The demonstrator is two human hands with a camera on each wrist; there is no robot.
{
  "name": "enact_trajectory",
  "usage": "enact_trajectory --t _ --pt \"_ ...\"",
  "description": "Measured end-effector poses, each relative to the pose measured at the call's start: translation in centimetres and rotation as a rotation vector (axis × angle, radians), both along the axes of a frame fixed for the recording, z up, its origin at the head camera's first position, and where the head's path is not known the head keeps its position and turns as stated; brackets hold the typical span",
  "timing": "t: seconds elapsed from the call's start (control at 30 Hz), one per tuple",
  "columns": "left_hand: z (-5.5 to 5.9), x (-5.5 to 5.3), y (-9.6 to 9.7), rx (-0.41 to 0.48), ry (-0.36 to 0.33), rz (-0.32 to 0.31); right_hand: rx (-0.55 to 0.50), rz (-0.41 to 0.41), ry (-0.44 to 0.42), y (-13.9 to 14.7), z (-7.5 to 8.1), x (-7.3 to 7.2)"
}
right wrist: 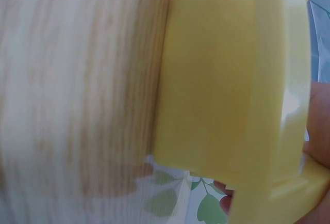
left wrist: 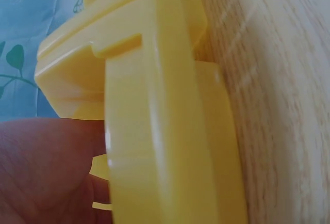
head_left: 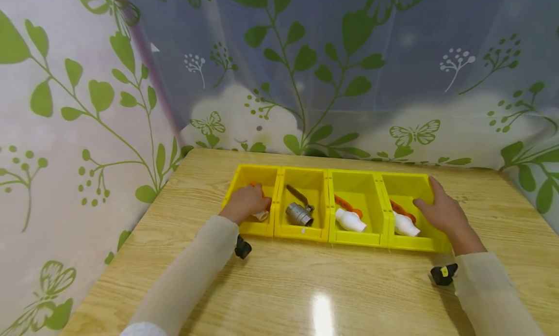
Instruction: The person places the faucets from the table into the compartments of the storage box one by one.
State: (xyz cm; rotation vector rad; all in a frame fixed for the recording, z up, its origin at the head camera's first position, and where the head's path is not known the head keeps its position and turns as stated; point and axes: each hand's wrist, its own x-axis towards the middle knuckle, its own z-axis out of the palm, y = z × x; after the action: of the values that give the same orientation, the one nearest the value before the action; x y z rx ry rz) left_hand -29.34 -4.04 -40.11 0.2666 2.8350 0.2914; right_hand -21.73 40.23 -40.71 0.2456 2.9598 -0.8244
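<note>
Four-sided yellow bins stand joined in a row on the table. My left hand [head_left: 248, 202] reaches down into the leftmost bin [head_left: 257, 169], over a white valve [head_left: 261, 216] with some orange showing beside the fingers. Those fingertips are hidden, so a grip on the valve cannot be made out. At the other end, my right hand [head_left: 445, 215] holds the side wall of the rightmost bin [head_left: 408, 181], thumb inside and other fingers outside. A white plastic ball valve [head_left: 406, 225] with an orange lever lies near that thumb.
Between the end bins, one bin holds a metal ball valve [head_left: 299, 215] with a brown lever, and another holds a white ball valve [head_left: 351, 220] with an orange lever. The wooden table [head_left: 279, 282] meets a leaf-patterned curtain [head_left: 323, 84] behind.
</note>
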Motion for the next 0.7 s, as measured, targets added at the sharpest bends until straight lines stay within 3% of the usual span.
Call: enact_trajectory --t 0.4,0.7 --pt "1.1 0.8 0.0 0.0 0.11 -0.025 -0.003 0.004 0.003 0.0 -0.1 0.0" --pt "1.7 0.7 -0.6 0.009 0.279 -0.112 -0.01 0.004 0.003 0.0 0.1 0.1"
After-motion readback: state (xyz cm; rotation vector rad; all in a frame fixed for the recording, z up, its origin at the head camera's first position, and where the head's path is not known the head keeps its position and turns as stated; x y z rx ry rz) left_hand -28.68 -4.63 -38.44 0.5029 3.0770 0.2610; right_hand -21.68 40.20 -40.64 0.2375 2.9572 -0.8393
